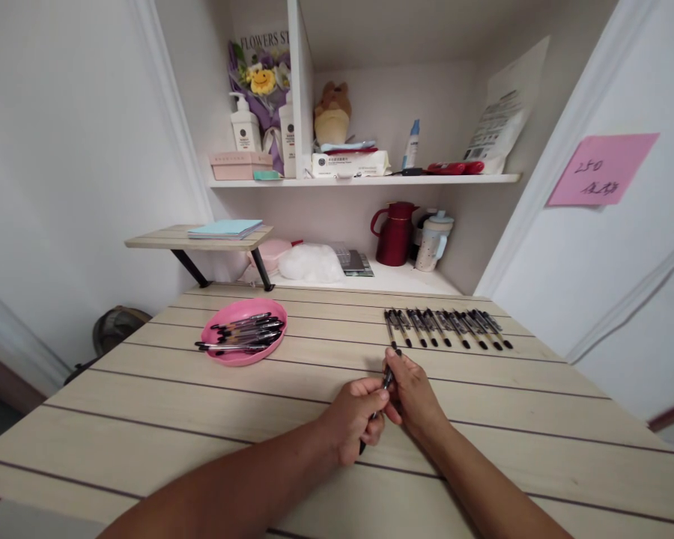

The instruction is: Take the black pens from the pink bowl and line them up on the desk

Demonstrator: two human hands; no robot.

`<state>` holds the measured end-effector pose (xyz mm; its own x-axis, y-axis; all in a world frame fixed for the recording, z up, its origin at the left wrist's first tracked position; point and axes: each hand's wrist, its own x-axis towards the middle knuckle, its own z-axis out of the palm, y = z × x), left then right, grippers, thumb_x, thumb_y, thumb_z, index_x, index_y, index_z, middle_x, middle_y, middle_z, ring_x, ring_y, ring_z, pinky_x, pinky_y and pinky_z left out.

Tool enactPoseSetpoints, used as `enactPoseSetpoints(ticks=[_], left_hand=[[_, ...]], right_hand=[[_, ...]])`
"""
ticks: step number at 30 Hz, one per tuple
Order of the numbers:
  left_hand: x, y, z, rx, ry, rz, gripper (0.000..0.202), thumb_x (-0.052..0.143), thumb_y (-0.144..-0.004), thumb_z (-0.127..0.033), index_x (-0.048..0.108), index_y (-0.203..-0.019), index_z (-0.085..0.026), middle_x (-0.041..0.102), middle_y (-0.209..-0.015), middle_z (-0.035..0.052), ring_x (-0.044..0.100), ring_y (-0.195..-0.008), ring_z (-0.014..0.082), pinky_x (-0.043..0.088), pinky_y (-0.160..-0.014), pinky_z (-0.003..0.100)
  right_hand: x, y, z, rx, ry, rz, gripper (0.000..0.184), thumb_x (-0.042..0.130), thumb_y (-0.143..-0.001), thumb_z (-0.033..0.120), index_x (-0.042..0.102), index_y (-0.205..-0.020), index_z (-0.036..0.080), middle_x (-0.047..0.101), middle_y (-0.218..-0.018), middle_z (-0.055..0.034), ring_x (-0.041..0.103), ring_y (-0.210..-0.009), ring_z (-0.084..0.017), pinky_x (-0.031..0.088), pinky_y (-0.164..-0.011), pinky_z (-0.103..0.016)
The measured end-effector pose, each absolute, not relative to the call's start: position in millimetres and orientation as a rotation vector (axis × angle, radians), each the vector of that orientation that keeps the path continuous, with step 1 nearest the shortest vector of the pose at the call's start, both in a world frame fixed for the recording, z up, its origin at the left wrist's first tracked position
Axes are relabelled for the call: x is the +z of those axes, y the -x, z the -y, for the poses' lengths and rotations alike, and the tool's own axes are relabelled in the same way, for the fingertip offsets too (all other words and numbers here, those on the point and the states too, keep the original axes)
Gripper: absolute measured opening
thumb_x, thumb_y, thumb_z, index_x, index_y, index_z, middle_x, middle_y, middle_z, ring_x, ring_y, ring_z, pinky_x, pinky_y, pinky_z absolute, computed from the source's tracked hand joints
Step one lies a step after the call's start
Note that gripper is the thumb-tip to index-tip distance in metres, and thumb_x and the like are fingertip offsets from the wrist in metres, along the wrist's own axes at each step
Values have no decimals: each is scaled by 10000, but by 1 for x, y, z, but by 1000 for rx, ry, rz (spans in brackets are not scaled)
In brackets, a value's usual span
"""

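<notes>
On my feed the left hand and the right hand meet over the table, fingers curled closely round a slim black-and-clear plastic pen. The fingers cover much of its length; I can't tell whether the dark end showing under the left hand belongs to the same piece. Both forearms run off the bottom edge.

The pen's upper end overlaps my view of the nearest member of a row of black-capped clear pens, so I can't judge whether they touch. Those pens lie side by side, too crowded for me to count surely. To the left, a round pink plastic dish holds a loose heap of similar pens, the lower ones buried and some ends jutting past the rim.

All this rests on a pale wood-look table with dark lines. Behind it, a speckled pale tumbler with a blue lid mostly hides something dark. At far left, the table edge cuts off a dark rounded object I can't identify.
</notes>
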<state>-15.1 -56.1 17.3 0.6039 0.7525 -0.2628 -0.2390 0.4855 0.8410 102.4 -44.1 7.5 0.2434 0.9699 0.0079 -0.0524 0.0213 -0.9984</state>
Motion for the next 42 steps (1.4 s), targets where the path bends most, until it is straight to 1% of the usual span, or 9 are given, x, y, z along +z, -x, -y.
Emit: enactPoseSetpoints(ticks=[4, 8, 11, 14, 16, 22, 29, 36, 42], left_hand=[[18, 16, 55, 645, -899, -667, 336, 619, -679, -384, 517, -905, -157, 558, -574, -21, 269, -311, 0, 110, -351, 171], [19, 19, 54, 583, -930, -644, 357, 586, -711, -371, 523, -993, -161, 554, -570, -22, 285, -305, 8, 126, -341, 173], [18, 20, 53, 559, -909, -647, 391, 597, -703, -371, 526, -1025, -161, 549, -572, -23, 281, -310, 6, 133, -348, 171], [18, 22, 50, 582, -849, -624, 411, 613, -693, -376, 533, -1039, -170, 536, -579, -26, 266, -325, 2, 122, -360, 166], [18, 24, 46, 615, -809, -594, 414, 617, -694, -374, 535, -1050, -182, 528, -586, -29, 260, -336, 2, 113, -365, 164], [17, 29, 31, 759, -737, -540, 403, 624, -691, -348, 540, -1049, -183, 513, -602, -32, 271, -356, 6, 118, -365, 162], [13, 28, 23, 810, -710, -511, 418, 620, -690, -361, 519, -1053, -181, 501, -599, -37, 277, -359, 10, 130, -374, 164], [13, 26, 20, 821, -695, -535, 413, 626, -677, -355, 519, -1032, -175, 509, -585, -36, 281, -353, 10, 132, -378, 165], [11, 24, 19, 825, -686, -523, 411, 625, -675, -369, 522, -1023, -176, 512, -579, -36, 285, -346, 11, 137, -379, 170]], right_hand=[[8, -106, 43, 1052, 1243, 896, 389, 500, -710, 572, 466, -663, 188, 375, -410, 77, 310, -344, -66, 235, -339, -200], [13, -114, 40, 982, 1214, 875, 403, 422, -744, 591, 481, -689, 196, 378, -431, 64, 346, -368, -85, 293, -370, -217], [14, -126, 34, 890, 1206, 853, 401, 364, -770, 583, 481, -743, 201, 488, -550, 17, 412, -412, -96, 348, -397, -230], [8, -139, 26, 824, 1242, 814, 347, 435, -751, 534, 488, -786, 193, 553, -678, -24, 512, -511, -118, 419, -464, -245], [3, -146, 20, 800, 1289, 812, 306, 530, -701, 480, 505, -786, 187, 545, -654, -10, 540, -550, -132, 437, -489, -251], [2, -161, -3, 717, 1488, 1066, 403, 610, -622, 402, 548, -935, 157, 565, -586, 26, 557, -532, -140, 439, -526, -264], [36, -155, -51, 57, 2078, 1692, 242, 517, -715, 327, 646, -842, 167, 678, -818, -73, 611, -778, -177, 404, -650, -238], [33, -129, -82, -56, 2267, 1803, 256, 475, -744, 185, 638, -903, 69, 655, -877, -197, 610, -868, -235, 412, -712, -292], [26, -120, -90, -77, 2306, 1879, 268, 464, -731, 76, 619, -947, 50, 630, -952, -232, 614, -891, -246, 428, -752, -318]])
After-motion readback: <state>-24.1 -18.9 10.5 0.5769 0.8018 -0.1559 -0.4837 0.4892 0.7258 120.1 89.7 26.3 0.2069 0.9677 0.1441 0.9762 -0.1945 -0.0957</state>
